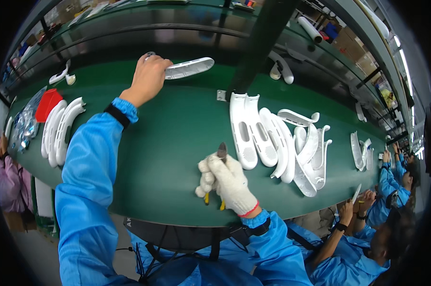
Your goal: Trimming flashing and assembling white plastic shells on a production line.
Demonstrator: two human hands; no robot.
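Note:
My left hand (148,78), bare, reaches to the far side of the green work surface. Its fingers are closed round one end of a white curved plastic shell (190,68), whose ribbed inner side shows. Nearer to me, my right hand (230,183) wears a white knitted glove with a red cuff edge. A pair of pliers (222,151) is gripped in it, dark jaws pointing away from me and yellow handle ends showing below the fingers. Right of this hand lie several white shells (248,138), some slotted and perforated, others overlapping in a pile (310,152).
On the left, more white curved shells (65,128) lie beside a red piece (48,104) and clear plastic bags (27,124). A dark metal post (256,45) rises at the far edge. A co-worker in blue (349,252) sits at the right; someone in pink (10,186) is at the left.

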